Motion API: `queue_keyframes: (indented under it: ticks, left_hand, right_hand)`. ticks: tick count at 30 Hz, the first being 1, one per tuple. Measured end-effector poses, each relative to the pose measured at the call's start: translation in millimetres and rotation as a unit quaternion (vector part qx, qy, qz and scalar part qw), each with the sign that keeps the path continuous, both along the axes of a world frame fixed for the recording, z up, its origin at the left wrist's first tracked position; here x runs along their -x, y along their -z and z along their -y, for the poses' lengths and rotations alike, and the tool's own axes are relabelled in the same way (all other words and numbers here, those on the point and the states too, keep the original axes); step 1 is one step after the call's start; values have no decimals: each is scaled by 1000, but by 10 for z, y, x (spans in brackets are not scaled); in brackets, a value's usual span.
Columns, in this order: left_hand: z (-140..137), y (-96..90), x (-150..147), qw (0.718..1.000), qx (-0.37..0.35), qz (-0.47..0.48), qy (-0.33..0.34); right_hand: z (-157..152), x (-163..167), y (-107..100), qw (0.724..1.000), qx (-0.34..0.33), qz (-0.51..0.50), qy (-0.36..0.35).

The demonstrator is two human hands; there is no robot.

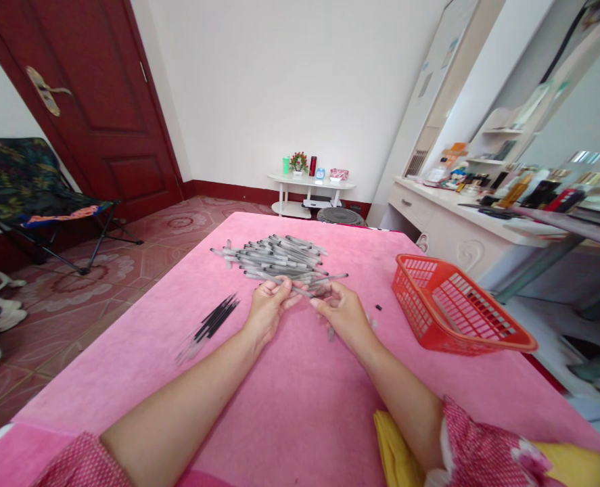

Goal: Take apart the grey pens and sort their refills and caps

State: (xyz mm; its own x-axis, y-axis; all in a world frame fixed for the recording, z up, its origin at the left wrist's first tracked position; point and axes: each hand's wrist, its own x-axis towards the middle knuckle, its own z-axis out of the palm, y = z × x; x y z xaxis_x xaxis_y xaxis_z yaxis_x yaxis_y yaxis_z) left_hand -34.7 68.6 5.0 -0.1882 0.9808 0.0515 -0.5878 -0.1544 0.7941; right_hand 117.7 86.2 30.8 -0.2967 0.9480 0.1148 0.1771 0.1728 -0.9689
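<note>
My left hand (268, 308) is closed around a slim translucent grey pen (300, 291), which lies slantwise between both hands. At the pen's right end, my right hand (344, 310) pinches with thumb and fingers; the very tip is hidden there. Just beyond the hands is a heaped pile of similar grey pens (274, 256) with dark ends. Left of my left hand lies a loose bunch of thin black pen refills (216, 318). Small translucent pieces (331, 333), perhaps caps, rest beside and partly behind my right hand. A tiny black piece (378, 307) lies further right.
A red plastic basket (465, 348) stands at the table's right side. Pink cloth (300, 406) covers the table. Yellow fabric (394, 450) is by my right forearm. A cluttered dresser (452, 210) stands at right, a folding chair (36, 196) at left.
</note>
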Motion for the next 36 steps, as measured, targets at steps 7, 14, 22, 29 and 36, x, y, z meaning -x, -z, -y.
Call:
queue_keyframes:
  ticks: [7,14,22,29,36]
  left_hand:
    - [1,17,3,1000,-1,-6,1]
    - [4,25,12,1000,-7,-8,5]
    - [11,4,23,1000,-5,-7,-5]
    - [-50,-7,172,996,4,21,-86]
    - [-1,-19,99,999,11,4,-49]
  right_hand:
    - [22,11,-18,999,22,13,-21]
    - [26,16,-15,998,33,26,-43]
    - [-29,-26,38,998,-53,24,-2]
    - [-168,-150,54,977,-141,154,43]
    - [-270,-431,-134,890,-155,418,93]
